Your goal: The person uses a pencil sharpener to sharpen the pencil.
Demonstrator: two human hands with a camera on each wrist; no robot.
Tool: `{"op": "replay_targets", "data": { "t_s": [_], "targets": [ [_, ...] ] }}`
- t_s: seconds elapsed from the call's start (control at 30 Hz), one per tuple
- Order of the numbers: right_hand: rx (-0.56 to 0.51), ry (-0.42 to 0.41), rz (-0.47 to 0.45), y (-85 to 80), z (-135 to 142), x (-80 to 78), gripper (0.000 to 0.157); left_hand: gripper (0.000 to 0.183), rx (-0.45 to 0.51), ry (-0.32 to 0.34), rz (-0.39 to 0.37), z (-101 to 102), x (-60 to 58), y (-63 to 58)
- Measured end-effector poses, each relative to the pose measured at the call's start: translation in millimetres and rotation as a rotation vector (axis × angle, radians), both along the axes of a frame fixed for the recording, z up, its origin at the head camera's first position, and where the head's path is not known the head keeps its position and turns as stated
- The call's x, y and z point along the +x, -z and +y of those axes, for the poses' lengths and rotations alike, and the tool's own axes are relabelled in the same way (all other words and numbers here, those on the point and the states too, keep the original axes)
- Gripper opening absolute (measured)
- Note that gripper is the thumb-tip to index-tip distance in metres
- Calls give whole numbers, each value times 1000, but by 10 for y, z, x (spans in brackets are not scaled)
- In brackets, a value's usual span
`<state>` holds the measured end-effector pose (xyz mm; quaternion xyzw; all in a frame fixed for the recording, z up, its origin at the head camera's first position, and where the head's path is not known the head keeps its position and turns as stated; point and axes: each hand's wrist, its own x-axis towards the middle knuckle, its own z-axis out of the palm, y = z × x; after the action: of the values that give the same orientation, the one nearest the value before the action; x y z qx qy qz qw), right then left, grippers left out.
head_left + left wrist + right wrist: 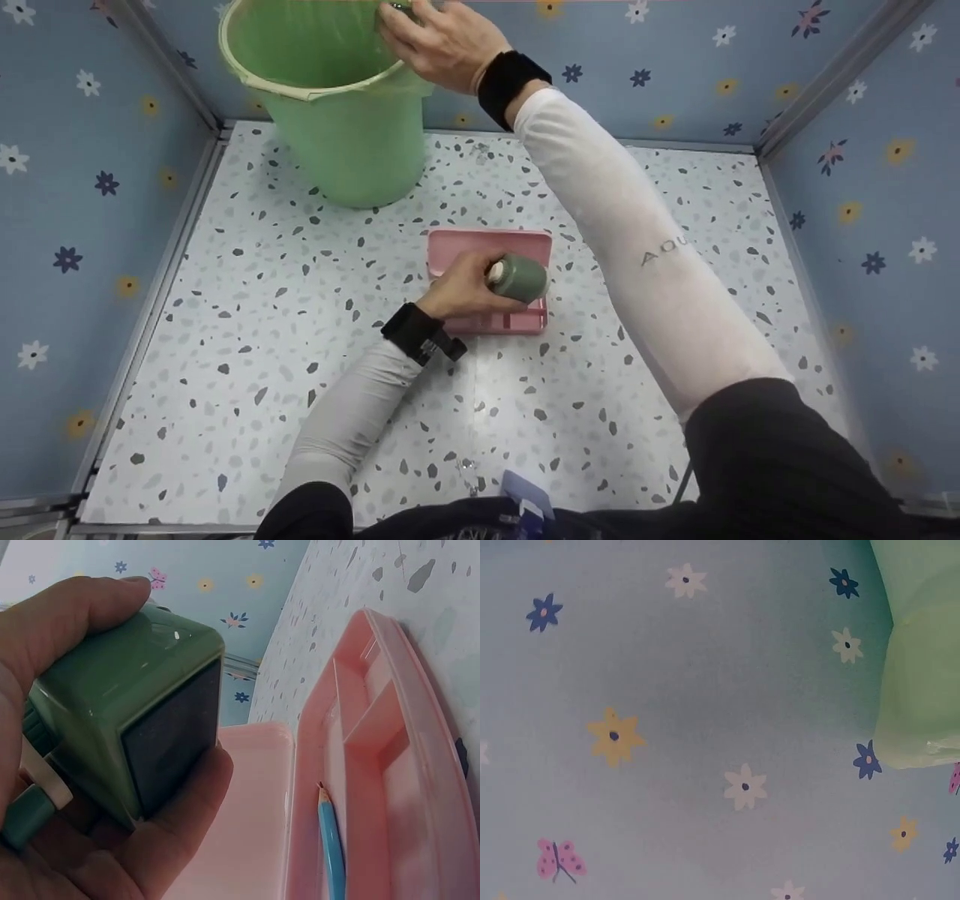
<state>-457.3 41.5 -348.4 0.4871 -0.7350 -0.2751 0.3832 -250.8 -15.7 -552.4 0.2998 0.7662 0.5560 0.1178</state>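
My left hand (465, 289) grips a green crank pencil sharpener (127, 682) above an open pink pencil case (487, 241). In the left wrist view the thumb lies along its top, fingers wrap underneath, and a dark panel (176, 731) faces outward. Its beige and green crank (37, 799) shows near the palm. A blue pencil (331, 844) lies in the case's long compartment. My right hand (450, 45) is at the right rim of a green bin (352, 142), its fingers pinching a small dark, shiny piece (401, 9) that is mostly hidden. The right wrist view shows neither hand nor piece.
The speckled white table (247, 315) is bounded by blue flowered walls (637, 67) at the back and sides. The bin stands at the back left, its rim well above the tabletop. A purplish tag (527, 491) hangs at the table's front edge, by my body.
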Motion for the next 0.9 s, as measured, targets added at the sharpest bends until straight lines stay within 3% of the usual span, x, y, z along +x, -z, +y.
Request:
{"op": "replay_targets", "data": {
  "t_s": [0.1,0.2,0.37,0.53,0.67,0.8,0.9],
  "targets": [
    [-175,28,-88,15,61,33,45,56,5,9,1,9,38,-59],
    [-407,17,-243,43,152,105,43,55,22,12,-14,-8,100,-173],
    [-739,-122,-542,180,333,299,54,55,32,-6,-66,-58,156,-352],
    [-999,-226,-846,434,567,500,59,54,71,-10,-86,-102,117,-390],
    [-1118,-299,-956,577,804,705,61,53,104,-4,-43,-124,82,-364],
    [-1153,-358,-1005,604,1035,1009,58,55,115,-16,-7,-124,70,-350],
    [-1175,-354,-1071,616,1192,1235,57,59,122,-27,26,-116,64,-356]
  ]
}}
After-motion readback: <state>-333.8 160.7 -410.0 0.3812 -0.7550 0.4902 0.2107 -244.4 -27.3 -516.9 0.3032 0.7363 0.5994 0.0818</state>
